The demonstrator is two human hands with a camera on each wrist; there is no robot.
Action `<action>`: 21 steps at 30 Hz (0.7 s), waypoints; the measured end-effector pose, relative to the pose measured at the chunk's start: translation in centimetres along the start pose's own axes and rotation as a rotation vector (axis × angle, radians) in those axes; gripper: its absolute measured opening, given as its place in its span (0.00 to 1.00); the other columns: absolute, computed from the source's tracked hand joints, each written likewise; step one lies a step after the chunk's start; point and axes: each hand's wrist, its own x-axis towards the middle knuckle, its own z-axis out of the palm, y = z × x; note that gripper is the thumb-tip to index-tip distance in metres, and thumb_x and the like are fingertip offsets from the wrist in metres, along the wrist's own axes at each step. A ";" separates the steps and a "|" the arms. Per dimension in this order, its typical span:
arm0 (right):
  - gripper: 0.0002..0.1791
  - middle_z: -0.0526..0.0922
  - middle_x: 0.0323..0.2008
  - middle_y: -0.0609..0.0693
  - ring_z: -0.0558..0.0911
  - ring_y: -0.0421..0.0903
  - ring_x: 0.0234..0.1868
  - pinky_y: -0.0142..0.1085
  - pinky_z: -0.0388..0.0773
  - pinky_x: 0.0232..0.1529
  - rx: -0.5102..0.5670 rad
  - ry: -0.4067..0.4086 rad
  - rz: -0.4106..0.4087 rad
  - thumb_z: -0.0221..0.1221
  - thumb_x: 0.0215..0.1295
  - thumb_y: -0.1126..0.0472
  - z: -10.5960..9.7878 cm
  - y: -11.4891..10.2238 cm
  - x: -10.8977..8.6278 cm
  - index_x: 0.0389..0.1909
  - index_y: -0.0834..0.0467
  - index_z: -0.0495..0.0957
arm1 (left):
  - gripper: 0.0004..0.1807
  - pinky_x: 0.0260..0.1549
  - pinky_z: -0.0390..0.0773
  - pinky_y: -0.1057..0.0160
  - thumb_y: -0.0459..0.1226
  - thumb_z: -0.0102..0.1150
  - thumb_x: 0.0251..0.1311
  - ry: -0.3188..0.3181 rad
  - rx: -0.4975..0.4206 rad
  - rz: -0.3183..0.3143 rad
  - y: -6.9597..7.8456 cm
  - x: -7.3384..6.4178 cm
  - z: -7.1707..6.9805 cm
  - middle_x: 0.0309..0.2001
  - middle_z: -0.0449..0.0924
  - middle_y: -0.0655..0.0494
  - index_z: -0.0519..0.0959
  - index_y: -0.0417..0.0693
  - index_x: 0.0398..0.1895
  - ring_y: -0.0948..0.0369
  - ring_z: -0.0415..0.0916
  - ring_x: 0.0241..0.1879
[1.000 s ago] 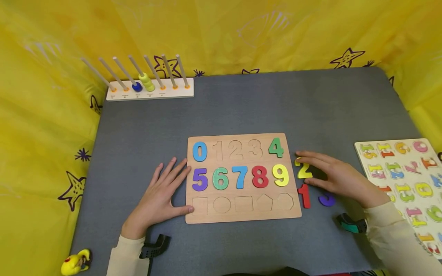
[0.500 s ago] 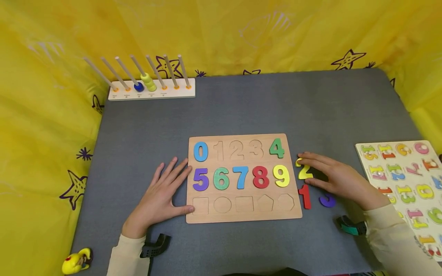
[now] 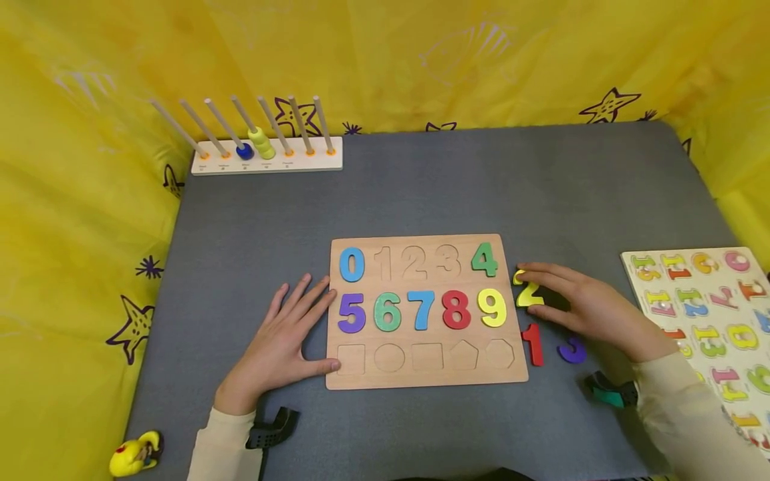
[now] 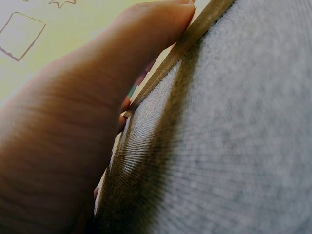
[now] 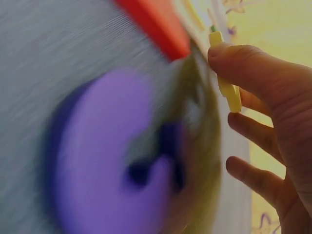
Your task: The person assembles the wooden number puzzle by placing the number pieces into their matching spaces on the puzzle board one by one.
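A wooden number puzzle board point(image 3: 421, 381) lies mid-table, with 0 and 4 through 9 in their recesses. The recesses for 1, 2 and 3 show bare outlines. My left hand point(image 3: 271, 347) rests with fingers spread along the board's left edge, the thumb point(image 4: 156, 29) over its rim in the left wrist view. Just right of the board, my right hand point(image 3: 592, 307) pinches a yellow number 2 point(image 3: 529, 294) between thumb and fingers. From the right wrist, that piece point(image 5: 230, 92) appears edge-on, above the table surface. A red number 1 point(image 3: 533, 345) and a purple number 3 point(image 3: 572, 350) lie below this hand.
A second, cream puzzle board point(image 3: 631, 280) with colourful numbers lies at the right, partly under the right sleeve. At the back left stands a white peg base point(image 3: 210, 167) with beads on some rods. A yellow toy point(image 3: 129, 459) sits front left. Yellow cloth hangs behind.
The yellow 2 has shifted slightly left and away from me, toward the board, in the right hand's fingers. The left hand stays at the board's edge. The head view has moved slightly.
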 end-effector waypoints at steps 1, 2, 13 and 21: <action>0.37 0.75 0.67 0.45 0.76 0.49 0.63 0.19 0.59 0.64 0.017 0.004 -0.017 0.77 0.52 0.59 -0.1 -0.1 0.5 0.65 0.50 0.78 | 0.62 0.73 0.36 0.40 0.71 0.66 0.47 0.001 0.001 0.000 0.0 0.0 0.0 0.81 0.49 0.52 0.57 0.49 0.81 0.45 0.41 0.79; 0.36 0.75 0.67 0.46 0.76 0.49 0.64 0.17 0.56 0.64 0.034 0.007 -0.042 0.77 0.52 0.60 -0.2 -0.3 1.1 0.65 0.51 0.78 | 0.62 0.73 0.36 0.39 0.71 0.66 0.47 0.003 0.001 0.001 0.0 0.0 0.0 0.81 0.50 0.52 0.57 0.49 0.81 0.45 0.41 0.79; 0.31 0.74 0.67 0.48 0.70 0.50 0.69 0.52 0.75 0.61 0.056 -0.082 -0.215 0.74 0.58 0.51 -0.1 -4.0 9.5 0.63 0.51 0.79 | 0.62 0.73 0.36 0.39 0.72 0.64 0.48 -0.014 0.004 -0.013 0.0 -0.1 0.1 0.81 0.48 0.53 0.56 0.50 0.81 0.46 0.39 0.79; 0.28 0.77 0.64 0.53 0.72 0.54 0.69 0.53 0.72 0.64 0.020 -0.084 -0.275 0.71 0.62 0.50 2.1 -5.8 13.6 0.61 0.55 0.80 | 0.63 0.73 0.35 0.39 0.71 0.65 0.47 -0.024 -0.002 -0.018 0.1 -0.1 -0.1 0.81 0.47 0.55 0.56 0.50 0.81 0.46 0.38 0.79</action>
